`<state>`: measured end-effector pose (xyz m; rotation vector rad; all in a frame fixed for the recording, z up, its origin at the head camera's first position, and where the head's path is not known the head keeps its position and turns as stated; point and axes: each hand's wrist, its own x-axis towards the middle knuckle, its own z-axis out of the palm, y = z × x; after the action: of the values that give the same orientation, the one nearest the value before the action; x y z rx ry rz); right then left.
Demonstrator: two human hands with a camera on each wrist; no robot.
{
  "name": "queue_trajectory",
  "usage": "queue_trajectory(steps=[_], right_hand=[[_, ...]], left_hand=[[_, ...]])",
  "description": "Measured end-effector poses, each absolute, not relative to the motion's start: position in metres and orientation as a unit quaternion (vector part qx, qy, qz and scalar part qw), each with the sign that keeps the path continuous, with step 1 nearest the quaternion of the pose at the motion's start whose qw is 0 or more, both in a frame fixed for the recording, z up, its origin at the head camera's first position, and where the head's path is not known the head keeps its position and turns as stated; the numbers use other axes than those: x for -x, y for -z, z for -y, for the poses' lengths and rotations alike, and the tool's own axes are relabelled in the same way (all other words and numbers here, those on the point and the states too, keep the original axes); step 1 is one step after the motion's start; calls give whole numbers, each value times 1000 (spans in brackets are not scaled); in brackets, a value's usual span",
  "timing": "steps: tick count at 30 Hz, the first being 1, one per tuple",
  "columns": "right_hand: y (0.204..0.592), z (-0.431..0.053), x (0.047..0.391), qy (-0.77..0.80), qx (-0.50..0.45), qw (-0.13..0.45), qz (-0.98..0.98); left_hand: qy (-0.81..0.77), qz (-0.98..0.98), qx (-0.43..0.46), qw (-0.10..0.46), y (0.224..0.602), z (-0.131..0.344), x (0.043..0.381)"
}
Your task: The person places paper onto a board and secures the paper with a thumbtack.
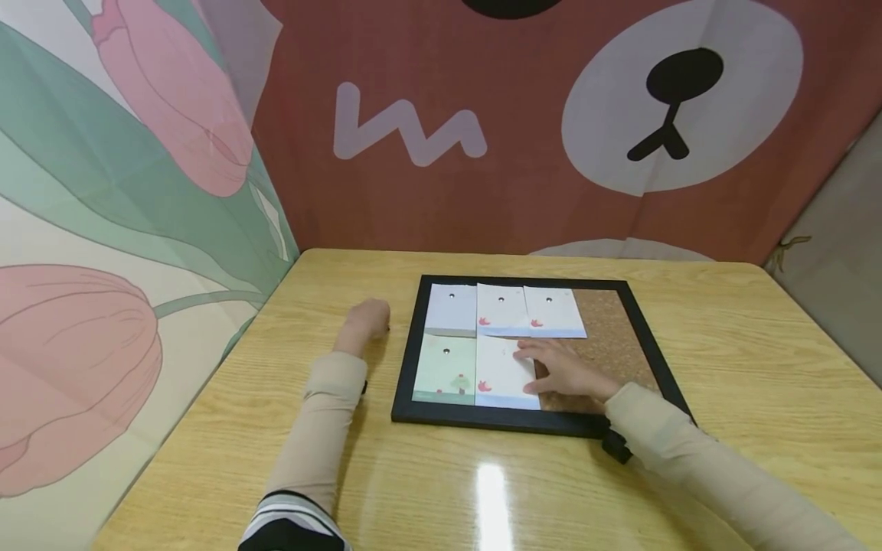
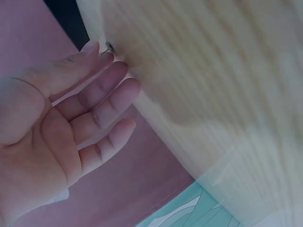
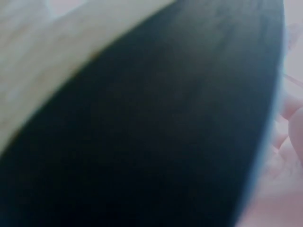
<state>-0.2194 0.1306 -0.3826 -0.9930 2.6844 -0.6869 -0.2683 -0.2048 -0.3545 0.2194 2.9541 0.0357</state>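
Note:
My left hand (image 1: 368,320) is over the table left of the board. In the left wrist view its thumb and forefinger pinch a small thumbtack (image 2: 109,47), its other fingers loosely bent. A cork board (image 1: 620,353) in a black frame lies flat on the table. My right hand (image 1: 566,367) rests with spread fingers on the right edge of a white paper sheet (image 1: 501,375) in the lower row, which has a red print and a blue bottom band. Only part of that hand shows in the right wrist view, behind the dark frame (image 3: 156,113).
Fixed by silver tacks are a pale blue sheet (image 1: 451,312) and two white sheets (image 1: 506,314) in the top row, and a green sheet with a tree (image 1: 441,371) below. The wooden table (image 1: 413,482) meets a printed curtain (image 1: 413,199) at the back.

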Motion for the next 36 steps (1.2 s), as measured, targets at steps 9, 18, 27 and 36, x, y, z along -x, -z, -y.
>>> queue_trajectory(steps=[9, 18, 27, 36], right_hand=[[382, -132, 219, 236, 329, 97, -909], [382, -133, 219, 236, 348, 95, -902], [382, -134, 221, 246, 332, 94, -906], [382, -134, 221, 242, 320, 88, -912]], left_hand=[[2, -995, -75, 73, 363, 200, 272], [11, -995, -75, 61, 365, 200, 272], [4, -997, -62, 55, 358, 196, 269], [-19, -996, -76, 43, 345, 182, 270]])
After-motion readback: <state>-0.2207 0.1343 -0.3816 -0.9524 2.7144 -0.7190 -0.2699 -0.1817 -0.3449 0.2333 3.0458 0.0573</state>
